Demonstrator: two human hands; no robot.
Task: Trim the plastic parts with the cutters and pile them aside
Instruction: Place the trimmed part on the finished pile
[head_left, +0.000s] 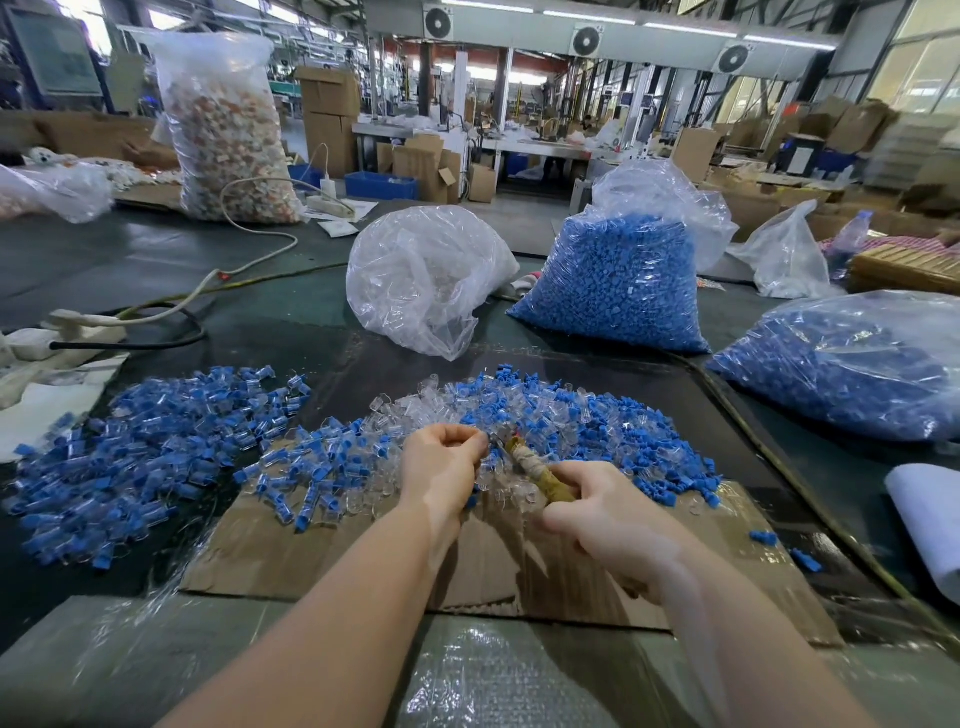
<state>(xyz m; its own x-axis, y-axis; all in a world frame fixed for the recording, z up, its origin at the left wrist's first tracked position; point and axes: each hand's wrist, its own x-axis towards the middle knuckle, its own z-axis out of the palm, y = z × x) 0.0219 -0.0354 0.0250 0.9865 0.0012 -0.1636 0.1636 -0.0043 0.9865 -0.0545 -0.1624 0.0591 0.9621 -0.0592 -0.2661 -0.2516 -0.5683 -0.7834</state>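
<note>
The cutters lie slanted between the two hands. Their long side runs from the right hand up and away to the left, and the metal tip points at the left hand. The handles are wrapped in worn yellow-brown tape. The tip is small and grey, and it is hard to see if the blades are apart or together.

The right hand is curled tight around the taped handles. The left hand pinches something tiny at its fingertips, right by the cutter tip. It is likely one clear plastic part, but it is too small and see-through to be sure.

Just past the hands sits a heap of clear and blue parts on a sheet of brown cardboard. To the left of the left hand spreads a pile of blue-capped parts on the dark counter.

Farther out from the hands stand a clear bag, and a bag of blue pieces beside it. Another blue bag, far right of the right hand, is cut off by the edge.
</note>
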